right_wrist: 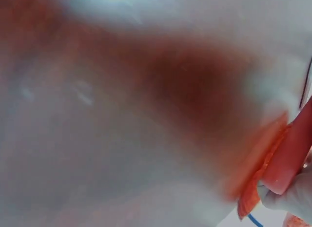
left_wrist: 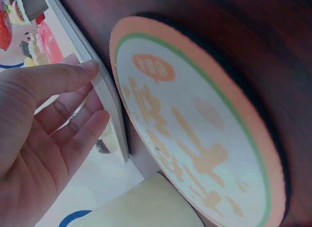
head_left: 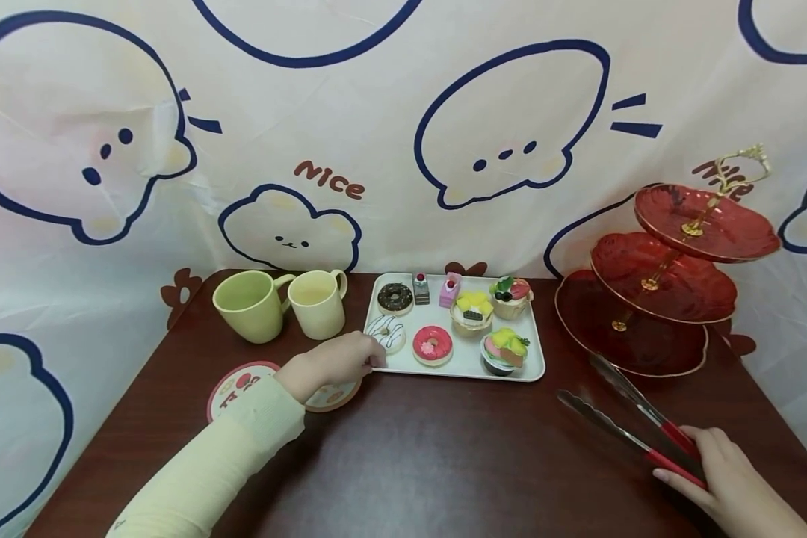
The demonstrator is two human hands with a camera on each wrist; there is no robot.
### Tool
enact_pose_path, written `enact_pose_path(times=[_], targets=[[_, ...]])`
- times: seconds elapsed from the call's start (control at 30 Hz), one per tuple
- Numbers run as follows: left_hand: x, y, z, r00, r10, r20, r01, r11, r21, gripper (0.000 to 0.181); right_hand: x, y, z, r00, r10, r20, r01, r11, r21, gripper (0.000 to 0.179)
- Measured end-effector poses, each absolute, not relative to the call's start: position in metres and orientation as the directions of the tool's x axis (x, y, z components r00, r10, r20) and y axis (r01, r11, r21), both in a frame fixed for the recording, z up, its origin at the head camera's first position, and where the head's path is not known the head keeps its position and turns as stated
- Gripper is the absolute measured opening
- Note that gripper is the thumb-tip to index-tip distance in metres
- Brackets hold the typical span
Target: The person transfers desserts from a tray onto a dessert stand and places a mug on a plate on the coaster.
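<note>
My left hand (head_left: 339,362) is at the front left corner of a white tray (head_left: 457,368), thumb and fingers pinching its rim (left_wrist: 109,98) in the left wrist view. The tray carries a chocolate donut (head_left: 395,287), a white striped donut (head_left: 391,340) beside my fingers, a pink donut (head_left: 437,335), small cake slices and several fruit-topped cupcakes (head_left: 511,299). At the right, my right hand (head_left: 729,478) holds the red handles of metal tongs (head_left: 628,441); their arms are spread apart with nothing between the tips. The right wrist view is mostly blurred.
A green mug (head_left: 249,310) and a cream mug (head_left: 317,306) stand left of the tray. Two round coasters lie below them, one pink-rimmed (head_left: 232,388), one orange-rimmed (left_wrist: 195,124). A red three-tier stand (head_left: 645,347) rises at the right, near the tong tips. Patterned cloth (head_left: 390,134) hangs behind.
</note>
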State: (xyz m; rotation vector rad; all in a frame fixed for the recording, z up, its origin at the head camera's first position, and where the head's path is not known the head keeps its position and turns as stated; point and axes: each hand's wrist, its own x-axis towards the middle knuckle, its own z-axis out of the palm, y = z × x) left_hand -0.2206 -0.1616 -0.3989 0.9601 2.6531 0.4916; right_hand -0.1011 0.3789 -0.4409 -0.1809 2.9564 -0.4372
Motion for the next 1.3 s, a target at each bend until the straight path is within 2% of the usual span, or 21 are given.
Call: enact_pose_path(times=[0.1, 0.2, 0.4, 0.67, 1.3], targets=[[-0.222, -0.161, -0.398, -0.741, 0.655, -0.148, 0.559, 0.724, 0.403, 0.018, -0.105, 0.372, -0.431, -0.984, -0.153, -0.091, -0.12, 0.948, -0.295, 0.083], [-0.222, -0.163, -0.398, -0.736, 0.662, -0.141, 0.57, 0.719, 0.397, 0.017, -0.107, 0.365, -0.424, -0.982, -0.187, 0.007, -0.181, 0.943, -0.278, 0.076], [-0.218, -0.166, -0.4, -0.735, 0.67, -0.104, 0.591, 0.708, 0.387, 0.017, -0.117, 0.356, -0.42, -0.951, -0.28, 0.129, -0.303, 0.925, -0.231, 0.066], [-0.218, -0.167, -0.404, -0.727, 0.682, -0.079, 0.607, 0.691, 0.392, 0.017, -0.133, 0.343, -0.409, -0.94, -0.326, 0.1, -0.341, 0.905, -0.254, 0.071], [-0.219, -0.169, -0.407, -0.72, 0.692, -0.051, 0.626, 0.679, 0.383, 0.018, -0.143, 0.32, -0.414, -0.921, -0.38, 0.086, -0.388, 0.882, -0.267, 0.063]])
